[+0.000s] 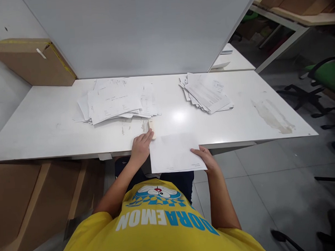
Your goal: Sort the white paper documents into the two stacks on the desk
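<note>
A white sheet of paper (174,153) with small print along its near edge reaches out over the table's front edge. My right hand (208,159) grips its right side, thumb on top and the fingers underneath. At the sheet's far left corner is a small cream-coloured oblong block (152,130), whose exact kind I cannot make out. My left hand (141,146) is closed over the block's near part, fingers together and pressed on it. Beyond it lies a loose pile of printed papers (113,103). A second, fanned pile of papers (207,94) lies farther right.
The white table (59,134) ends at a tall white panel (141,34) behind. A cardboard box (28,61) leans at the back left corner. Brown cartons (56,200) stand below on the left. Office chairs, one with a green seat (328,76), are on the right.
</note>
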Available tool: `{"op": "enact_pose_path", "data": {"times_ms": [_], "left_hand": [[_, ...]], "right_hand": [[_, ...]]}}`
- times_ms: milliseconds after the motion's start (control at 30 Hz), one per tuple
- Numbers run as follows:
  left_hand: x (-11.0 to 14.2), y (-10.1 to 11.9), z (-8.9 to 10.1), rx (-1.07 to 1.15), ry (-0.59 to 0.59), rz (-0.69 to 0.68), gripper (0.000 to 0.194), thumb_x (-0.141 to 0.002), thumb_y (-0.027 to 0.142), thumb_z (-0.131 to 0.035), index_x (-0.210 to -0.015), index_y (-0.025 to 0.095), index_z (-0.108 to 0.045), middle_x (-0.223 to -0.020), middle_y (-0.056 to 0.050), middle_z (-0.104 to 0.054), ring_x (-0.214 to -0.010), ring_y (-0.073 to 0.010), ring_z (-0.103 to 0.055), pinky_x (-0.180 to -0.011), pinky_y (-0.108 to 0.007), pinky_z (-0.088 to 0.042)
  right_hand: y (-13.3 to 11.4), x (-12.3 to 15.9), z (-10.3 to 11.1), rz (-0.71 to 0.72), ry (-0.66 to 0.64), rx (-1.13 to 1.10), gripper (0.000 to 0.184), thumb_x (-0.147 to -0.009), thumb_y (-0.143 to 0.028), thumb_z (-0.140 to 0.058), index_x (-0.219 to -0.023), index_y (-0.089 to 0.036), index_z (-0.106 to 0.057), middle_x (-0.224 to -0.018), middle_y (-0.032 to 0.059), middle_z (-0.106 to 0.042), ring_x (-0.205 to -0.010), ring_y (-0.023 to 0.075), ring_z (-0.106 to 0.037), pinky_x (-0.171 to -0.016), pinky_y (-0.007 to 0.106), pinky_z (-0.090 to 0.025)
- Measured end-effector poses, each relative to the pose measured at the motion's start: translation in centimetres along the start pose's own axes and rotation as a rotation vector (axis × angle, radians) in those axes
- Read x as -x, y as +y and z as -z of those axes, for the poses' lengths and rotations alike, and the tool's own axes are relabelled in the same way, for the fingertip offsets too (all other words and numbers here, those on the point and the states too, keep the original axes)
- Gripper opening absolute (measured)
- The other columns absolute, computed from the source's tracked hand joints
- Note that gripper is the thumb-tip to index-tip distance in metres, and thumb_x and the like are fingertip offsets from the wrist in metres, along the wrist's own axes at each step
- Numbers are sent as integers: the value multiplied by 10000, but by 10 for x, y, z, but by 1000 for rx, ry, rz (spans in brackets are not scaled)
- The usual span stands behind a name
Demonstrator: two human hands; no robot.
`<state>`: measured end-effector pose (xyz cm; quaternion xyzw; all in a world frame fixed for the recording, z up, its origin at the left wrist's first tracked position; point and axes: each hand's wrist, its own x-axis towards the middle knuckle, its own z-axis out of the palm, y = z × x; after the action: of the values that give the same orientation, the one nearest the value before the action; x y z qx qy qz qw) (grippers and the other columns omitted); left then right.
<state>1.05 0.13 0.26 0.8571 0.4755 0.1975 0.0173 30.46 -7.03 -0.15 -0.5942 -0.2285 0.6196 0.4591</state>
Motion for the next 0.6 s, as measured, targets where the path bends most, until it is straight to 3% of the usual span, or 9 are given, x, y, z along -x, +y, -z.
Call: {"op": "enact_pose_path", "data": {"times_ms": [433, 600], "left_hand": [[-4, 1, 0, -77, -33, -20, 666, -827, 6, -400, -1464, 184, -481, -1507, -58, -490, -1110, -241, -616, -821, -376, -456], [-5, 1, 2, -104, -11, -9, 660, -832, 34, -407, -1477, 168, -464, -1536, -56, -447, -1042, -242, -629, -792, -380, -439]], "right_hand": [[0, -6, -1, 17, 5, -22, 386, -520, -433, -888, -775, -185, -739, -723, 44, -741, -626, 190, -646, -586, 290, -490], [-8, 4, 26, 36, 47, 37, 381, -545, -430, -875, -794, -180, -731, -737, 52, -739, -626, 211, -656, -580, 313, -497]]}}
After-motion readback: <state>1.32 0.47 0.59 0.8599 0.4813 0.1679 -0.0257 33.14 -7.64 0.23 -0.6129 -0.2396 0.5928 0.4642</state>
